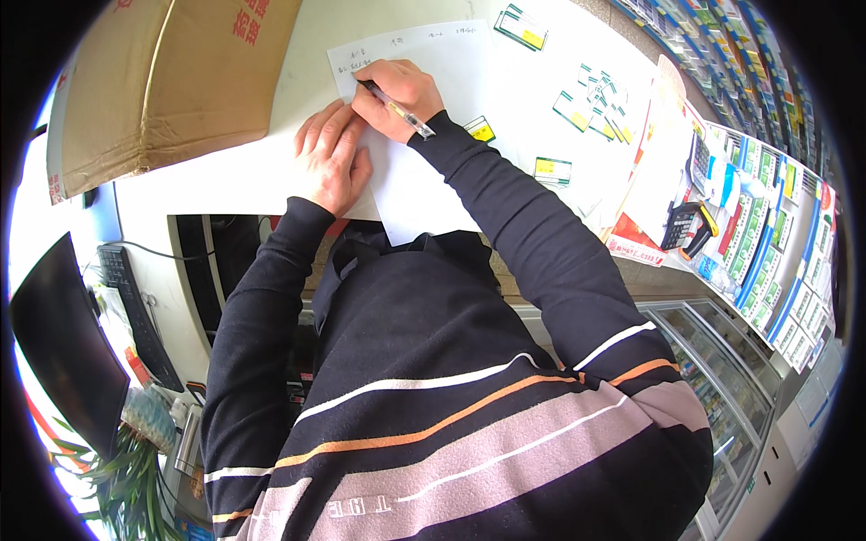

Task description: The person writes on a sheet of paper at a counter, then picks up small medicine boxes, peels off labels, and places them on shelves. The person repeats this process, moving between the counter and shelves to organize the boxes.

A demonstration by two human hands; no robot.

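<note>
A white sheet of paper (433,196) with some handwriting near its top lies on the white counter (223,182). My right hand (399,95) holds a clear-barrelled pen (399,110), its tip down at the upper left part of the sheet. Flat beside it, my left hand (333,159) rests palm down over the sheet's left edge, fingers slightly spread and holding nothing. A yellow and white price tag (480,129) shows just beyond my right sleeve, and another such tag (553,171) lies further right.
At the left stands a large cardboard box (196,81). More price tags (521,28) and a scattered pile of tags (599,105) lie to the right. Further right are a calculator (678,225) and a barcode scanner (700,233). A monitor (67,345) and a keyboard (139,318) stand lower left.
</note>
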